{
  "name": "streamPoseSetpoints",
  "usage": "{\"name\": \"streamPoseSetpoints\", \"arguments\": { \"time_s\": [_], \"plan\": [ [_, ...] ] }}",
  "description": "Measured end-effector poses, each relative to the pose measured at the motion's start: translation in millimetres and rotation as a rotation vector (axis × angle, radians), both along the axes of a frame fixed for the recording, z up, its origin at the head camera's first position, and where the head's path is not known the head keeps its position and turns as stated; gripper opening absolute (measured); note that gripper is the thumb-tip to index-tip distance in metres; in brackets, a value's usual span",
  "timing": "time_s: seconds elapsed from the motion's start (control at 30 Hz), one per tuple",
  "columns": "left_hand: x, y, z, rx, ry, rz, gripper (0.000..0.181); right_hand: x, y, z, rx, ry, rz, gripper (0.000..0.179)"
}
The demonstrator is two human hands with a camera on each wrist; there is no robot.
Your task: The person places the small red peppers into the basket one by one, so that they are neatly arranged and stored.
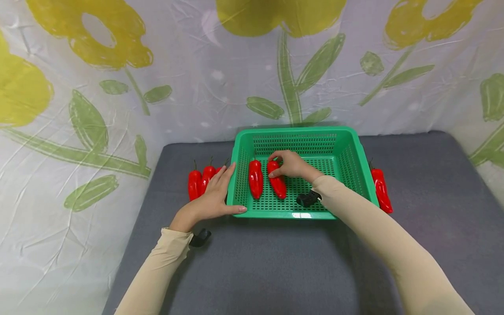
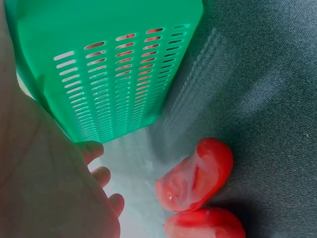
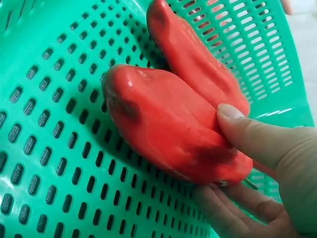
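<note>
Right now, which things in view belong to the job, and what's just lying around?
Likely the job:
red pepper held by the right fingers
green basket
second pepper inside it
loose peppers on its left
lone pepper on its right

Just surroundings:
gray table
flowered cloth

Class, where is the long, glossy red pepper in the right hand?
In the head view, the gripped pepper is in the left half of the green perforated plastic basket, just right of another long red pepper.
</note>
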State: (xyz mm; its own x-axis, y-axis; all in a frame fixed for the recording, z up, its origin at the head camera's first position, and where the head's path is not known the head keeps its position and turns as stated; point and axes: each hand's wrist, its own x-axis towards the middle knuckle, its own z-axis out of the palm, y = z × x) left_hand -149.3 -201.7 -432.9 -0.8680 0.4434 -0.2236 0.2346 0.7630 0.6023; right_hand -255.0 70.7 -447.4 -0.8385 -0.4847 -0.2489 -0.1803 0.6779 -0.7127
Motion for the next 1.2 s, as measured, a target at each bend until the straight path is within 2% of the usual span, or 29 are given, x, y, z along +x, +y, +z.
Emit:
{"name": "streamPoseSetpoints", "arguments": {
  "time_s": [0.53,1.2],
  "plan": [
    [0.5,-0.4,-1.0,0.004,0.013,-0.003,0.122,-0.8,-12,-5.1,-0.024,0.002,-0.023,0.054],
    [0.1,0.9,-0.2,0.003,0.004,0.007,0.123,0.8,-16,-2.9,-0.022,0.001,-0.035,0.055]
  ]
}}
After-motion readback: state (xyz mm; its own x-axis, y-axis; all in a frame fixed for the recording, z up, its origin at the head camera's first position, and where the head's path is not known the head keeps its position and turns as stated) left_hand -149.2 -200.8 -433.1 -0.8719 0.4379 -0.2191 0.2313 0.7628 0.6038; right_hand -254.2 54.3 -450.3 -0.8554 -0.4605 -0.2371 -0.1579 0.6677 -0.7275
